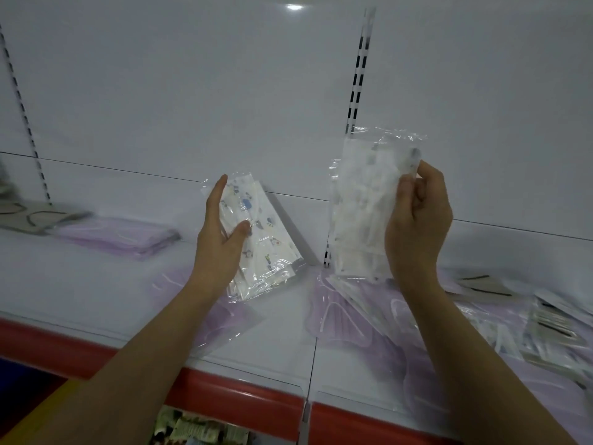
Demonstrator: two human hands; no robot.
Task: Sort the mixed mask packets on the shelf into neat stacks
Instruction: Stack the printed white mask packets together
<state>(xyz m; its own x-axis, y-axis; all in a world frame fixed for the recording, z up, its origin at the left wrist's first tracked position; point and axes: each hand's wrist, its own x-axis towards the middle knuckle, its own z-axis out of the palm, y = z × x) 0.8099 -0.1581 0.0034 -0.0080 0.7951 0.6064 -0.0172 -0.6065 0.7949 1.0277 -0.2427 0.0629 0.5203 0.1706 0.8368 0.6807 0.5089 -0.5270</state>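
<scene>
My left hand (221, 239) holds a clear packet of white masks printed with small cartoon figures (266, 239), thumb across its front, tilted above the white shelf (96, 284). My right hand (417, 220) grips a second clear packet of white masks (362, 207) upright by its right edge, raised above the shelf. Under and between the hands lie lilac mask packets (346, 319) on the shelf. A neat lilac stack (118, 236) lies at the left.
Grey-black packets (29, 216) sit at the far left. A loose heap of mixed packets (545, 322) covers the right side of the shelf. The shelf has a red front edge (224, 393). A slotted upright (356, 91) runs up the white back panel.
</scene>
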